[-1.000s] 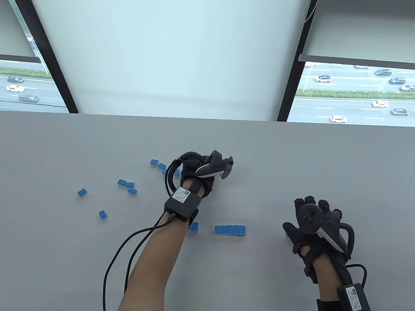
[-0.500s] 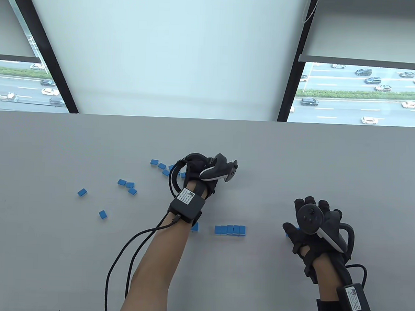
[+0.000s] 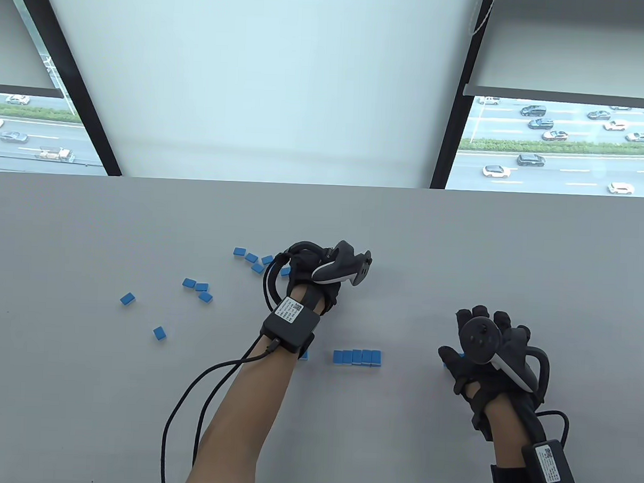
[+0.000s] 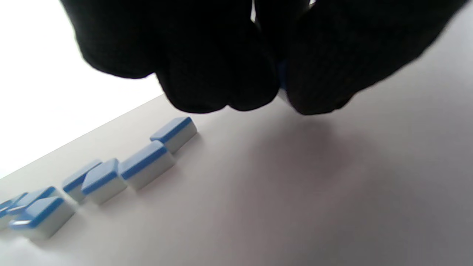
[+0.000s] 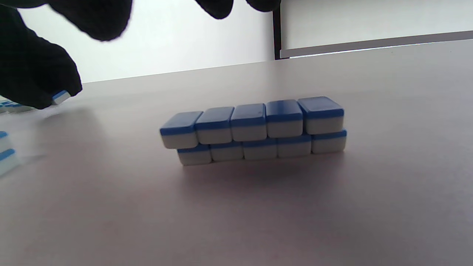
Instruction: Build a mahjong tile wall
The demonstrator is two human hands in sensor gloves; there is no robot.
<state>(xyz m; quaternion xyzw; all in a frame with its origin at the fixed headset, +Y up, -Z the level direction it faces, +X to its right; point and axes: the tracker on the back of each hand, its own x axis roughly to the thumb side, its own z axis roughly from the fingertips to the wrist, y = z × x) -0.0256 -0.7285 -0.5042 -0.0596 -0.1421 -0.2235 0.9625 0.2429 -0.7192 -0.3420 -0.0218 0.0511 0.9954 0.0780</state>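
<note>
On the bench, the two-layer tile wall sits centre; loose tiles lie behind-left of it, the right hand right of it

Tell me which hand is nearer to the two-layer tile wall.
Left. The left hand is just beyond the tile wall, up-left; the right hand rests farther to its right.

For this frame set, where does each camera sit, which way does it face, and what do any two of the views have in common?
Table view: above the person, looking down and forward over the grey table to the windows; shows both forearms, left hand, right hand.
Left wrist view: low at the left wrist, looking past fingertips pinching a tile, towards loose tiles.
Right wrist view: low at the right wrist, facing the two-layer tile wall; gloved fingers at top left.
Shared: the table and right wrist views both show that wall.
</note>
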